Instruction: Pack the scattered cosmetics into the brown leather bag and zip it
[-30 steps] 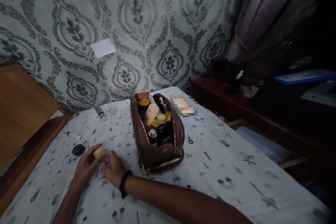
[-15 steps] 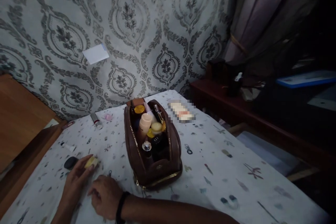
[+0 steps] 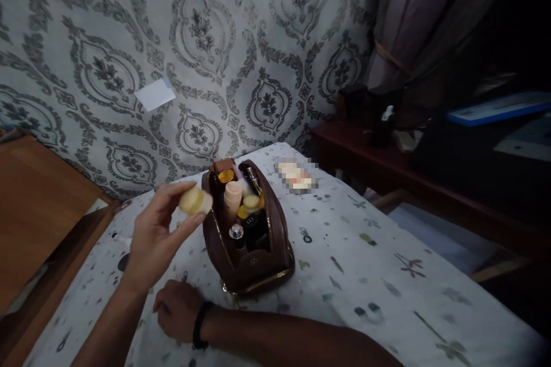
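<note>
Jar, small and pale yellow with a whitish end, is pinched in the left hand, thumb along its lower side and fingers over the upper left; the grip is narrow, closed on the jar. It is raised above the patterned cloth, and in view its end overlaps the left rim of the brown bag; whether the two touch I cannot tell. Its outline is soft with blur, and the fingers cover part of it.

The right hand is low, near the bag's front left corner, back upward and fingers curled under. The fingertips are hidden, so I cannot tell how tight the curl is or whether anything is inside. A black wristband circles that wrist; both forearms are cut off by the bottom edge.

The bag gapes open, its zip parted. Inside, a beige bottle, a cream-lidded pot and a silver-capped bottle show their tops, their lower parts lost in shadow. Left of the left wrist, a dark round object is mostly covered. Beyond the bag, a flat item is pixelated past reading, and the far right sinks into darkness
</note>
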`<state>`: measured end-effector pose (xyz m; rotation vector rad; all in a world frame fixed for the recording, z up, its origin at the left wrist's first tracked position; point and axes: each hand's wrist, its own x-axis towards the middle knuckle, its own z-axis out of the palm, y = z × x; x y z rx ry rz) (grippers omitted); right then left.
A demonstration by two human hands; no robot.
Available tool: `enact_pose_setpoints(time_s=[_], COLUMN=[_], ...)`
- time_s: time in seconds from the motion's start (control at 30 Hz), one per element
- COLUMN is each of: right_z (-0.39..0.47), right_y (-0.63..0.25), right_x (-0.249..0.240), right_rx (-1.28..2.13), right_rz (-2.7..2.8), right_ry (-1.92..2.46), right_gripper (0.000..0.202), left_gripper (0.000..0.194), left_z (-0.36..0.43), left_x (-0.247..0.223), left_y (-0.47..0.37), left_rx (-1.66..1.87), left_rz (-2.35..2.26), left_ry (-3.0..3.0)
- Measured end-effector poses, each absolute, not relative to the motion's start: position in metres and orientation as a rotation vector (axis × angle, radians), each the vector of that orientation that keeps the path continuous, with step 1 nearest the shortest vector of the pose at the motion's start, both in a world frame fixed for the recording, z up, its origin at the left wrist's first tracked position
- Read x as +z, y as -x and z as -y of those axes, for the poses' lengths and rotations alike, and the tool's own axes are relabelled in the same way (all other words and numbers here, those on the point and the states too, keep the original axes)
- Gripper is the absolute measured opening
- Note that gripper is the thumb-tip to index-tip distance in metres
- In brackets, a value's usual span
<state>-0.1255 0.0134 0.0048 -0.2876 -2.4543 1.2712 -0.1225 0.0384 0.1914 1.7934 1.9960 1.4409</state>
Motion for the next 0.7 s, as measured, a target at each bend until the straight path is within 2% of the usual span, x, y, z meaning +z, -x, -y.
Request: enact_pose_setpoints(time_s=[0.17, 0.37, 0.7], right_z=[-0.015, -0.016, -0.017], right_y=[0.127, 0.124, 0.129], right_x=[0.006, 0.008, 0.004], right_rx=[1.272, 1.248, 1.313], right_rz=[2.47, 2.452, 2.39], right_ry=[0.263, 0.252, 0.254], right_gripper=[0.021, 0.018, 0.017], left_gripper=[0.034, 0.031, 0.025], left_z=[-0.088, -0.127, -0.134], left_x=[0.206, 0.203, 0.209], left_y=[0.096, 0.092, 0.086], left_rx=[1.127, 0.731, 0.643], left_rz=[-1.75, -1.805, -1.858], left_ry=[-2.277, -2.282, -2.226])
